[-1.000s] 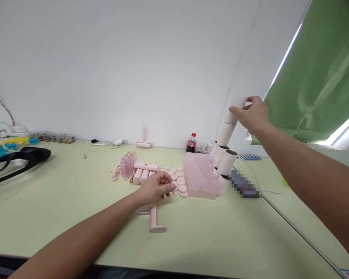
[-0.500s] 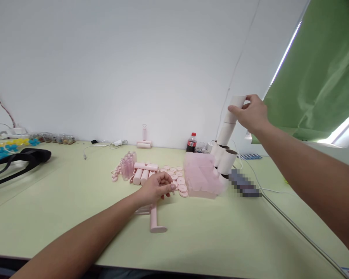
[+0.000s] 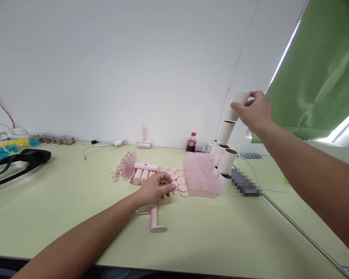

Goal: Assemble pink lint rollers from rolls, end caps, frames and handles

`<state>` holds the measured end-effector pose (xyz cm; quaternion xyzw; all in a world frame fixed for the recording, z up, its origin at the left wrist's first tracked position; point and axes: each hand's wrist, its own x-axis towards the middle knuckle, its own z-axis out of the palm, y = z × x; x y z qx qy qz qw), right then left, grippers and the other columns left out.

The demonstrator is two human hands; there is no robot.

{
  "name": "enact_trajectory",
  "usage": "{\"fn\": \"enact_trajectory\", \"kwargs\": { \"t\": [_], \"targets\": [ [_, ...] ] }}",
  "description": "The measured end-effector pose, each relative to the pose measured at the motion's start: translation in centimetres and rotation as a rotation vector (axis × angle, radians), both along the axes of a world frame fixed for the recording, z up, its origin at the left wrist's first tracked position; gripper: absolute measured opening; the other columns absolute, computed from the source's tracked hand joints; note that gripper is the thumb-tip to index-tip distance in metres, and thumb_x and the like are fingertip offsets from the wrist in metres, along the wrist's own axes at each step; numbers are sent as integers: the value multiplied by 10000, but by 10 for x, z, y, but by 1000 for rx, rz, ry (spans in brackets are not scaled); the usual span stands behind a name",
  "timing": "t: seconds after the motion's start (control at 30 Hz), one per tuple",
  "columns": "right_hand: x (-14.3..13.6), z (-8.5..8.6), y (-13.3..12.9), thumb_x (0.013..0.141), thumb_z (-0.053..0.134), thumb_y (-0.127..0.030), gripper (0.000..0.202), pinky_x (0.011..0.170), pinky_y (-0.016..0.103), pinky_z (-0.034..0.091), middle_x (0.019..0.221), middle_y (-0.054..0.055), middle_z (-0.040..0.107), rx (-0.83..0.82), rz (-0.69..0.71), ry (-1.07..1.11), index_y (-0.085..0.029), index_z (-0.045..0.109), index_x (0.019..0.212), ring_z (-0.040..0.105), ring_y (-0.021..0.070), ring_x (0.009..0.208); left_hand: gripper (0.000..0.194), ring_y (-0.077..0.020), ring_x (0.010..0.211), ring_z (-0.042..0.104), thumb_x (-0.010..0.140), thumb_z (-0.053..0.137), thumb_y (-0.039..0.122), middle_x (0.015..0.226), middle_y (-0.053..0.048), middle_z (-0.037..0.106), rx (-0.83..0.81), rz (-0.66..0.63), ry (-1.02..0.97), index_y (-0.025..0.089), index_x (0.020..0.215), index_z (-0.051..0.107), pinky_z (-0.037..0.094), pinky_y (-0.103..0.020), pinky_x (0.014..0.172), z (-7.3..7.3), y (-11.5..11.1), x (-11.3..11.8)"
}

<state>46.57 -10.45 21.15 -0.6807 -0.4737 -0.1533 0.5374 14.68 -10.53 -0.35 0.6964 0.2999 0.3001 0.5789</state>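
Observation:
My right hand point(image 3: 256, 110) grips a white lint roller refill roll point(image 3: 239, 101) between thumb and fingers, raised and tilted. Its lower end is just above another tilted white roll point(image 3: 226, 132), which stands on other white rolls point(image 3: 227, 161). My left hand point(image 3: 158, 186) is low over the table with its fingers curled. Its thumb tip is pressed in, and a small pale pink bit shows under it, too small to name. Beneath that hand lie a pink lint roller frame point(image 3: 154, 219) and a clear piece point(image 3: 144, 210), both partly hidden.
Pink round discs point(image 3: 180, 180), pink roller parts point(image 3: 145, 166) and translucent pink handles point(image 3: 128, 166) lie ahead. Beside them are translucent pink covers point(image 3: 202, 174). A cola bottle point(image 3: 191, 142) and an assembled lint roller point(image 3: 144, 144) stand by the wall. A cable point(image 3: 296, 226) crosses the right side.
My right hand has moved up and slightly right with the roll, and the top rim of the roll below now shows. My left hand has stayed in place.

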Motion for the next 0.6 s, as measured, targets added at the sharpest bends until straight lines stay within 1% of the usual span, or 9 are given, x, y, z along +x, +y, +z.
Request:
{"fn": "enact_trajectory", "kwargs": {
  "t": [0.1,0.2,0.33,0.43,0.5,0.6],
  "targets": [
    [4,-3,-11,766,720,-354,658,708,361,421,975,90,618,73,11,-10,-116,496,1337,540,169,805,458,-115,621,596,730,748,555,729,-10,649,9,6,0,171,875,548,447,-220,521,-2,1,-1],
    [7,-16,-24,749,734,-368,709,713,355,429,979,75,610,90,8,-3,-146,466,1367,548,167,801,467,-117,620,599,724,750,563,733,-10,650,14,2,-2,171,873,545,445,-221,517,-3,1,0],
    [6,-40,-36,734,747,-397,740,723,365,440,983,72,613,-21,-11,23,-167,464,1378,556,188,806,498,-119,618,598,702,756,582,731,-18,646,8,13,15,165,868,540,443,-221,515,-1,-1,1],
    [2,-56,-38,734,745,-413,758,751,377,431,988,85,619,-127,-21,29,-157,462,1389,563,216,852,494,-116,619,594,705,754,580,734,-16,644,5,18,24,165,868,541,444,-221,516,-1,-1,2],
    [1,-63,-37,741,732,-432,760,742,378,425,998,95,623,-165,-15,41,-156,453,1393,565,229,864,480,-116,623,597,713,752,572,734,-13,644,5,12,23,168,866,542,445,-220,519,-2,0,2],
    [3,-71,-33,733,723,-458,752,686,369,426,1020,98,622,-185,16,75,-173,445,1371,572,229,822,460,-115,633,602,723,750,556,746,-15,652,6,7,28,170,866,546,442,-218,527,-3,0,2]
  ]
}}
